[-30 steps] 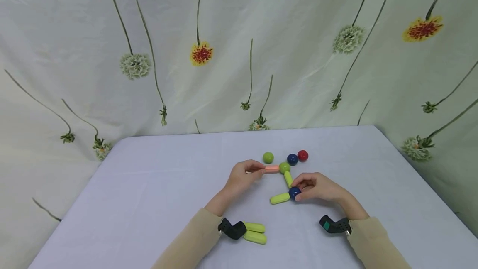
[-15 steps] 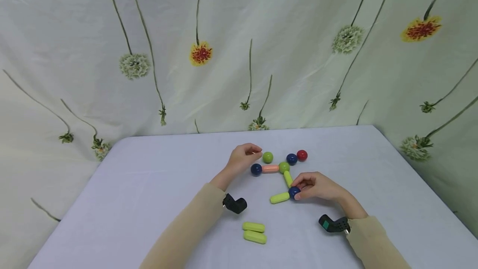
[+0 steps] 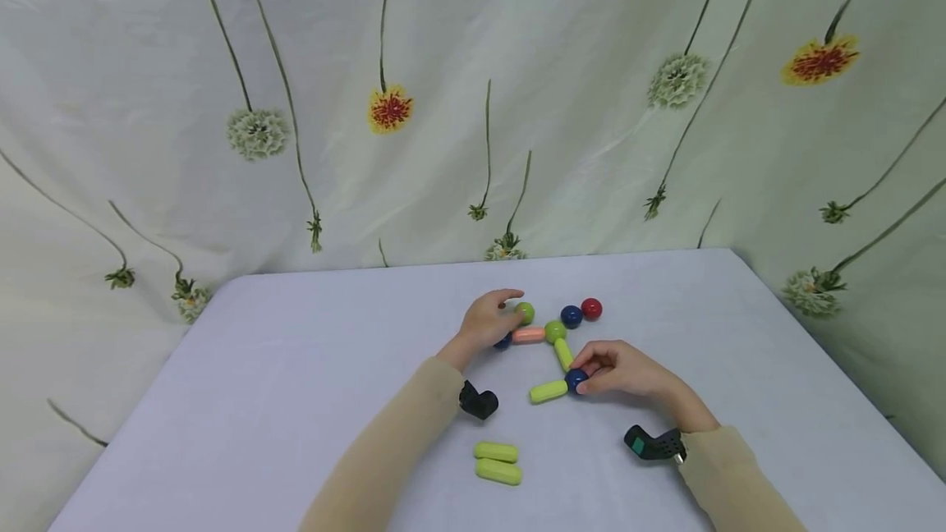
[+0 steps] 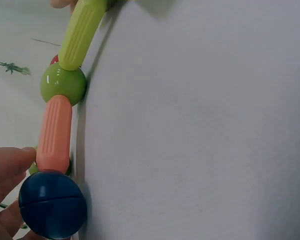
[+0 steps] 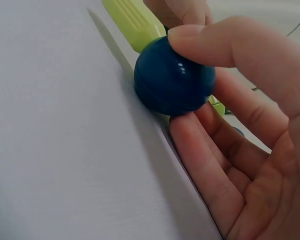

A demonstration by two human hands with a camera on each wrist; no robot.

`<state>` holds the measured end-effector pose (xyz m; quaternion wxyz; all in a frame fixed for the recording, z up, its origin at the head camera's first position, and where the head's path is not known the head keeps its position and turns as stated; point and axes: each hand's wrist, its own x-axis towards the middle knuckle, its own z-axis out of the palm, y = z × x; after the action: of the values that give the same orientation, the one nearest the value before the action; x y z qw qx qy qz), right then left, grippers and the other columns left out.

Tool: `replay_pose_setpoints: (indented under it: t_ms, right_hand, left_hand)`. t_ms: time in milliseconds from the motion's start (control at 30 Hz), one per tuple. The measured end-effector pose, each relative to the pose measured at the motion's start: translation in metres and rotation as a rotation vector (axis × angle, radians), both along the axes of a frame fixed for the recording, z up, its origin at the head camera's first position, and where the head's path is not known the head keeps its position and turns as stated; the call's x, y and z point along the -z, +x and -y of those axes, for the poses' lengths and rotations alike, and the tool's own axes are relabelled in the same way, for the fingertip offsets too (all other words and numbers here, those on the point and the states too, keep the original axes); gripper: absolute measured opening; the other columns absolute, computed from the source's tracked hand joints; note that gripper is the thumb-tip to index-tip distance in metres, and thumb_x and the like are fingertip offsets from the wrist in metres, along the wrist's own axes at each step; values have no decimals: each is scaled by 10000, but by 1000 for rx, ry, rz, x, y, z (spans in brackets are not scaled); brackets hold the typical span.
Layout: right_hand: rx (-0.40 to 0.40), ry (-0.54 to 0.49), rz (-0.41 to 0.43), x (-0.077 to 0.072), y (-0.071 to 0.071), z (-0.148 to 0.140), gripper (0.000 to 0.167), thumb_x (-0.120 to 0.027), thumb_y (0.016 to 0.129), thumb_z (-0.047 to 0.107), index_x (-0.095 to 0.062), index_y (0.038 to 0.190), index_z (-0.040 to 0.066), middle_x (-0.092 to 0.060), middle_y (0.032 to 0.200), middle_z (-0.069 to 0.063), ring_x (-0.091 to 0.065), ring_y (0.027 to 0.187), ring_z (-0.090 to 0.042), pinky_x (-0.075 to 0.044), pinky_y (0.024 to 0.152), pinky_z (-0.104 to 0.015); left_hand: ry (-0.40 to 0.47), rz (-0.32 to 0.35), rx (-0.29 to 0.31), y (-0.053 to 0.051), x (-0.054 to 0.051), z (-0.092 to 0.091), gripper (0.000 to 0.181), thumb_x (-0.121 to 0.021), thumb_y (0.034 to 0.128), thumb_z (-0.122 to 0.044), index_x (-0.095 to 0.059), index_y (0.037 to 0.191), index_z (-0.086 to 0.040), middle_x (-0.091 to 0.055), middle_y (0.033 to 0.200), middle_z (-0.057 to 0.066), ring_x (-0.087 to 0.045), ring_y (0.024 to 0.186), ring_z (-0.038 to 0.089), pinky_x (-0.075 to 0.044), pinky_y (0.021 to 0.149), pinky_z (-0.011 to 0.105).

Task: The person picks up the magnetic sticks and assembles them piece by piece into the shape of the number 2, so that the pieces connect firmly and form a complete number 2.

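In the head view my left hand (image 3: 486, 322) is at a loose green ball (image 3: 525, 313), thumb against its near side and forefinger stretched out above it. A blue ball (image 3: 504, 342), partly hidden under that hand, joins an orange stick (image 3: 529, 335), which meets a second green ball (image 3: 556, 331). From there a yellow-green stick (image 3: 564, 354) leads to another blue ball (image 3: 576, 381), pinched by my right hand (image 3: 626, 369). A further yellow-green stick (image 3: 548, 392) extends left from it. The right wrist view shows thumb and fingers around this blue ball (image 5: 172, 77).
Behind the joined pieces lie a blue ball (image 3: 571, 317) and a red ball (image 3: 591, 309), side by side. Two yellow-green sticks (image 3: 497, 451) (image 3: 498, 471) lie near the front. A flowered cloth (image 3: 443, 187) hangs behind the white table (image 3: 296, 368).
My left hand let go at the left end of the orange stick, uncovering the blue ball there, then moved back and right to the loose green ball. My right hand keeps its hold.
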<state>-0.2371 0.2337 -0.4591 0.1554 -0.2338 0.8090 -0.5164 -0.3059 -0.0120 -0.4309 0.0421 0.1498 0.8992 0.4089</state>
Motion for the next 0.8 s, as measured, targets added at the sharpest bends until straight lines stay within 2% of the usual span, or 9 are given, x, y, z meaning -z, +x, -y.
replay_pose_setpoints:
  t_ms: [333,567,800]
  right_hand:
    - [38,26,-1,3,0,3,249,-738,791,113,-636,997,18,-602,892,-70,-536,816,-208,-482,708,-236]
    - [53,26,-21,2,1,5,230,-738,795,111,-623,970,15,-593,888,-63,-526,811,-215,-473,710,-233]
    - [59,32,-21,0,1,5,233,-740,796,127,-620,966,22,-590,887,-53,-528,806,-203,-482,704,-233]
  left_hand:
    - [0,-64,45,0,9,2,355,-630,903,-241,-612,1228,-102,-605,1202,75,-544,1083,248,-429,912,405]
    - [44,-87,12,-1,14,1,316,-656,888,-253,-608,1165,-109,-623,1133,51,-560,1038,214,-444,881,379]
    - [161,-203,-52,3,9,4,389,-684,868,-264,-596,1196,-73,-628,1140,55,-563,1041,222,-433,897,396]
